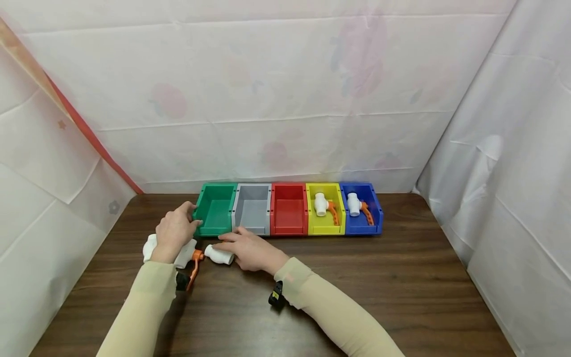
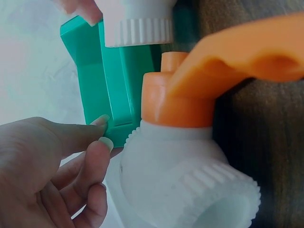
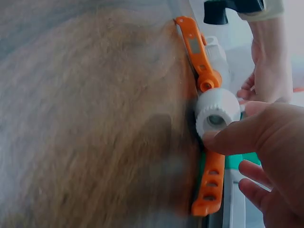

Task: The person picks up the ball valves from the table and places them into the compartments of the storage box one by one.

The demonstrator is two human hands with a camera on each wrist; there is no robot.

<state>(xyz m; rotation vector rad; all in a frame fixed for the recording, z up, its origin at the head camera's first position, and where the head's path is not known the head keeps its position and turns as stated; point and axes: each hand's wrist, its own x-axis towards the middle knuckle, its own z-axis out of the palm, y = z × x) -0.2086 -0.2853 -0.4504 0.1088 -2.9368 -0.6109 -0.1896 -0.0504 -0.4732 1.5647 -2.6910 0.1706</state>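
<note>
My left hand (image 1: 174, 232) is at the left side of the green bin (image 1: 214, 231), with thumb and forefinger pinching its edge in the left wrist view. My right hand (image 1: 253, 252) holds a white ball valve (image 1: 218, 255) just in front of that bin. Its thumb lies on the valve's ribbed end (image 3: 209, 116) in the right wrist view, where an orange handle (image 3: 211, 185) points down. Another white ball valve (image 2: 166, 161) with an orange handle (image 1: 195, 267) lies under my left wrist. A further white valve (image 1: 149, 247), partly hidden, is left of it.
Right of the green bin stand a grey bin (image 1: 252, 230), a red bin (image 1: 289, 230), a yellow bin (image 1: 327, 230) and a blue bin (image 1: 363, 230) in one row. The yellow and blue bins each contain a white valve. White curtains (image 1: 285, 99) surround the wooden table (image 1: 379, 287).
</note>
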